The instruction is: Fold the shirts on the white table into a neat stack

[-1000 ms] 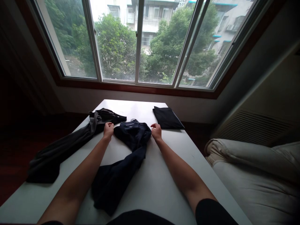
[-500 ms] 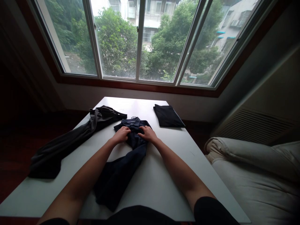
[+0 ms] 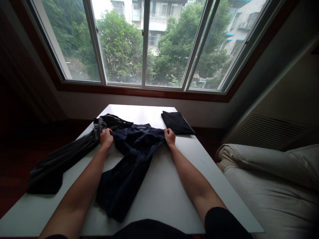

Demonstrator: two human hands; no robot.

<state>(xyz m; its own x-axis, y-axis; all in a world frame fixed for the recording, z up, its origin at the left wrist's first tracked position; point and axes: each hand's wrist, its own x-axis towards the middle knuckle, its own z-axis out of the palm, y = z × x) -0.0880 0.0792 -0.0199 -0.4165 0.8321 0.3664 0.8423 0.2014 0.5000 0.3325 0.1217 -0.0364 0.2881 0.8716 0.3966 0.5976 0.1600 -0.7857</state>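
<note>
A dark navy collared shirt (image 3: 134, 156) lies on the white table, its collar toward the window and its lower part bunched and slanting toward me on the left. My left hand (image 3: 106, 137) is closed on the shirt's left shoulder or sleeve edge. On the other side, my right hand (image 3: 169, 136) grips the right shoulder or sleeve edge. The upper part is stretched between both hands. Close by my left hand lie grey-and-black trousers (image 3: 74, 149), laid lengthwise. Just beyond my right hand rests a folded black garment (image 3: 177, 122).
The white table (image 3: 179, 199) stands before a wide sliding window (image 3: 144, 43) with a reddish-brown frame. A pale padded seat (image 3: 271, 186) is at the right, close to the table edge. A vented panel (image 3: 266, 131) stands behind it.
My hands have moved apart from near the collar to the two sides. The shirt's upper part is now spread wide between them. The view has shifted slightly.
</note>
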